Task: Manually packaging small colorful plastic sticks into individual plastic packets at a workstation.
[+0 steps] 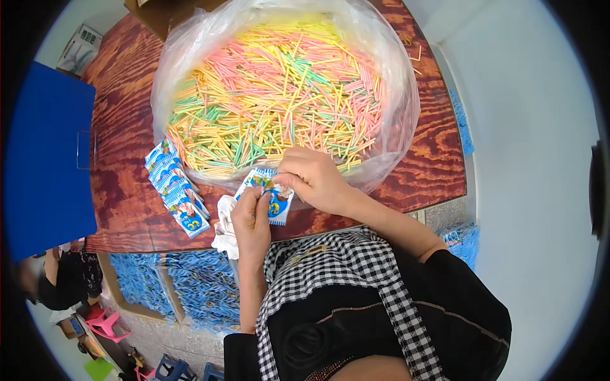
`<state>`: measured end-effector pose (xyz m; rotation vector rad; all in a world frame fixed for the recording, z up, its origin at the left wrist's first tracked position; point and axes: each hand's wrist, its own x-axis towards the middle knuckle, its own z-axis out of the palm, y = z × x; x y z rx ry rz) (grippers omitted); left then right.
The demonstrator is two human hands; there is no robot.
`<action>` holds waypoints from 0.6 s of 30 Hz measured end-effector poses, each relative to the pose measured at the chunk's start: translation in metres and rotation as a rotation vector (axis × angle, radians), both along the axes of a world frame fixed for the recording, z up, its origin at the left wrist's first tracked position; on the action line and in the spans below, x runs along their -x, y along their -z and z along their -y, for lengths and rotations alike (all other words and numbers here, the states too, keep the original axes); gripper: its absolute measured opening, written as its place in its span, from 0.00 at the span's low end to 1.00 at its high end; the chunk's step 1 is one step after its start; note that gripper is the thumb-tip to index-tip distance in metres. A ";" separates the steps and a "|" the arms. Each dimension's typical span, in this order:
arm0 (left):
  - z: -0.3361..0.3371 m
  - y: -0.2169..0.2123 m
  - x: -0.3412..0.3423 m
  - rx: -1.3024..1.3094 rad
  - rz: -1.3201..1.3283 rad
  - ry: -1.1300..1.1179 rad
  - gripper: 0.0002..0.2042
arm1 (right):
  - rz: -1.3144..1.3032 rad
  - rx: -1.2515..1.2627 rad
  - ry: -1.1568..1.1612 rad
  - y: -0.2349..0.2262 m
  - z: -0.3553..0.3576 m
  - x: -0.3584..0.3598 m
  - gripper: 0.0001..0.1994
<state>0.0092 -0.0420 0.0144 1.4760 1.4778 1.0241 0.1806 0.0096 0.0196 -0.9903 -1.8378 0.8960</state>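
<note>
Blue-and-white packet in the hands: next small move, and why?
Probably tease the packet apart at its top with the right hand, the left hand steadying it: both hands' fingertips are on it, the right's near its upper edge, and loose coloured sticks lie just beyond. Can't tell whether it's already open.

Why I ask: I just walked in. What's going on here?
A person's left hand grips a blue-and-white packet over the table; the right hand is at its upper part. Beyond it, a large open clear bag holds pastel sticks. Similar packets lie overlapping to the left.
</note>
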 end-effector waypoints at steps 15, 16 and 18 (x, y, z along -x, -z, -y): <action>-0.008 0.013 0.002 -0.044 0.055 -0.092 0.04 | 0.598 -0.320 0.587 0.007 -0.114 -0.113 0.10; -0.009 0.013 0.002 -0.029 0.070 -0.080 0.03 | 0.682 -0.334 0.546 0.010 -0.115 -0.113 0.10; -0.012 0.018 0.001 -0.029 0.071 -0.041 0.02 | 0.768 -0.346 0.504 0.018 -0.118 -0.110 0.11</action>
